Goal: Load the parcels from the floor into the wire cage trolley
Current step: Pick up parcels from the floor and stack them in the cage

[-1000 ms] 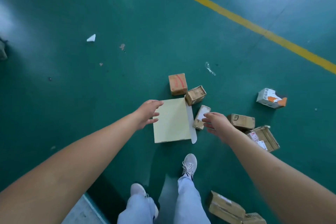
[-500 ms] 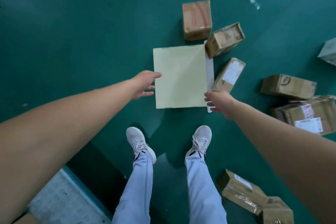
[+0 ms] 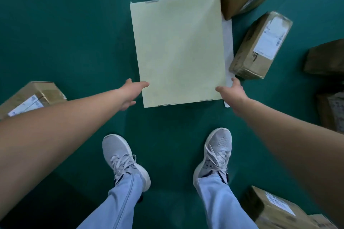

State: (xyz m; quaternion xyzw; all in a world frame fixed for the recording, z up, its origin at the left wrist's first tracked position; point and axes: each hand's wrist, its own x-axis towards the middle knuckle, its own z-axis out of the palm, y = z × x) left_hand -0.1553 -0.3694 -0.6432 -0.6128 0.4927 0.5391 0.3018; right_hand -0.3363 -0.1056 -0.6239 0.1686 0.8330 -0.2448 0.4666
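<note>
- Reaching down, the left hand (image 3: 133, 92) touches the near left corner of the flat yellow parcel (image 3: 178, 50), thumb on top.
- The right hand (image 3: 231, 92) pinches the near right corner.
- The parcel lies on the floor (image 3: 74, 33), between both hands and stretching away from them.
- Both hands are just as near.
- Lifting it probably comes next.

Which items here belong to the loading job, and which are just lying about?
Job: flat pale-yellow parcel, gripped by left hand and right hand; brown cardboard boxes awaiting loading.
Lying about: nothing evident; only the green floor and the person's grey sneakers.
</note>
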